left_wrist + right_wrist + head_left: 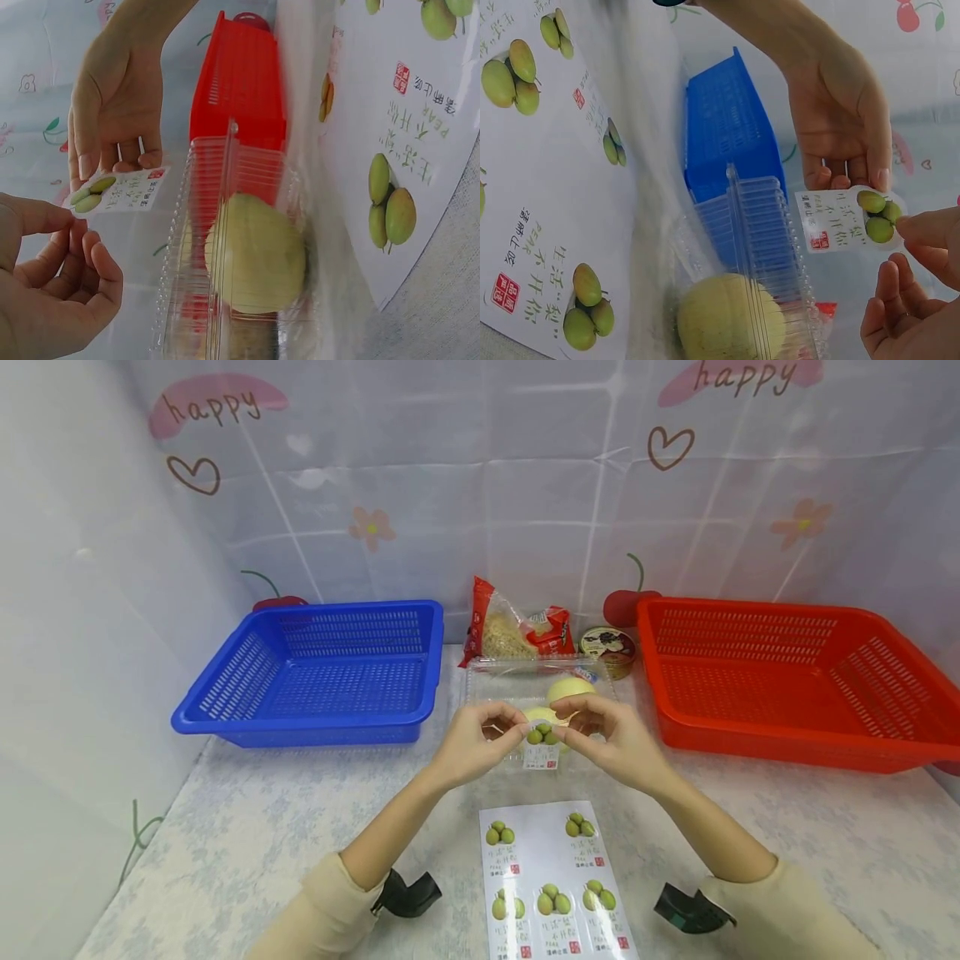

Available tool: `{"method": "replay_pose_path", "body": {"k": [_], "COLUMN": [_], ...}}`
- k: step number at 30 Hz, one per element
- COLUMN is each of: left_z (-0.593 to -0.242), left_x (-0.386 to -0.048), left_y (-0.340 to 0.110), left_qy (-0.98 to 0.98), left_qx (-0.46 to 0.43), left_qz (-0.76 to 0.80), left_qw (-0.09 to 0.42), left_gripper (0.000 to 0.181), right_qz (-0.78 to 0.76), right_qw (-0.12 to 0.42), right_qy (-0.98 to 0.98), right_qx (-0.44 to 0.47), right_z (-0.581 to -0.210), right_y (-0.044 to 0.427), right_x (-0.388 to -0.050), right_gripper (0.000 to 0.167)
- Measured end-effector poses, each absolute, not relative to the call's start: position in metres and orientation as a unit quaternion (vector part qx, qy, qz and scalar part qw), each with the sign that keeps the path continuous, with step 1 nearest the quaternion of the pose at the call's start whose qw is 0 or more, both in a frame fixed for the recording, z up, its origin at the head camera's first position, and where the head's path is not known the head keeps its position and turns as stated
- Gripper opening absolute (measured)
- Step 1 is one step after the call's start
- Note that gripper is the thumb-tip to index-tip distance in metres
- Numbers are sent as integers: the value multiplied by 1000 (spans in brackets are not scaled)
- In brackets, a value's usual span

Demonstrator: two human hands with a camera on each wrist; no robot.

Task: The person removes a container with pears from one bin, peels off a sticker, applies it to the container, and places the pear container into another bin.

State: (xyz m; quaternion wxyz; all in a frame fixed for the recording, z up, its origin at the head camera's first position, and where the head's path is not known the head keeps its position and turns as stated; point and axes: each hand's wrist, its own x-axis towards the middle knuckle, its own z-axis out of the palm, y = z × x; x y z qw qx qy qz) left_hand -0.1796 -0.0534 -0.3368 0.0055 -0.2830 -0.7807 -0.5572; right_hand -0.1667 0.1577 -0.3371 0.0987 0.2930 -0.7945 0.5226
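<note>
Between both hands hangs a small white pear sticker [541, 752] with green pears and writing printed on it. My left hand [480, 739] pinches one upper edge of it, and my right hand [603, 739] pinches the opposite edge. Just below and behind it is a clear plastic box [225, 247] with pale yellow-green pears [259, 255] inside. In the right wrist view the sticker [847, 217] faces the camera, above the box [754, 217]. Nearer me on the table lies a sheet of the same stickers [536, 852], with a blank gap in its top row.
A blue basket [307, 731] stands at the left and a red basket [787, 739] at the right. Behind the box are a red and clear food packet [510, 631] and a round tin [609, 647]. A patterned curtain [487, 510] hangs at the back.
</note>
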Motion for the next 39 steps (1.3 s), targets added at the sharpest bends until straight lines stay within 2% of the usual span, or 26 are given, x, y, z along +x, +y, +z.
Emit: {"method": "replay_pose_path", "body": {"k": [6,20,27,39], "left_z": [-331,-321,-320,-327], "left_x": [-189,-217,-234,-251], "left_y": [-51,-44,-40,-36], "left_qy": [-782,-801,-812,-823], "left_qx": [-267,-217,-184,-164], "left_qz": [-563,-556,-552,-543], "left_qw": [18,49,37,0], "left_gripper": [10,11,11,11], "right_qz": [520,514,483,458], "right_qw": [99,123,132,94], "right_qy": [-807,-818,-838,-860], "right_qx": [261,228,218,204], "right_z": [-333,-328,-327,-330], "right_y": [160,157,157,160], "right_x": [-171,-197,-216,-238], "right_gripper": [11,12,13,16]}}
